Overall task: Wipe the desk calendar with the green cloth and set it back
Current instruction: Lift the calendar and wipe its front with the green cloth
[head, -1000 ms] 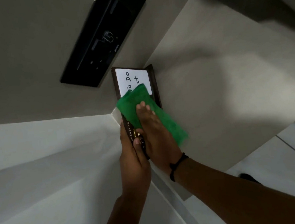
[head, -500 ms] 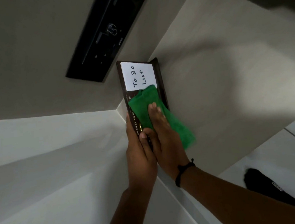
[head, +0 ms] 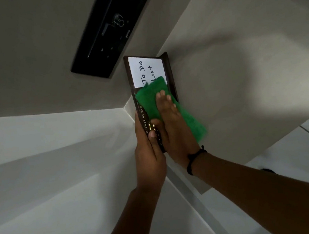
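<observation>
Green fuzzy cloth point(head: 170, 107) lies under the flat right hand point(head: 172, 126); left hand point(head: 148, 154)'s grip clasps the dark rectangular calendar point(head: 150, 75).

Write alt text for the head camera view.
A right hand presses a green cloth flat against a dark desk calendar bearing a white "To Do List" card, while the left hand grips the calendar's lower edge.

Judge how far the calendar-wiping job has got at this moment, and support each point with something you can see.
Done: the desk calendar is picked up, gripped at its near end by the left hand. In hand: the right hand presses the green cloth flat on its face, below the white To Do List card. Left: finishing the wipe and setting it back on the surface.
</observation>
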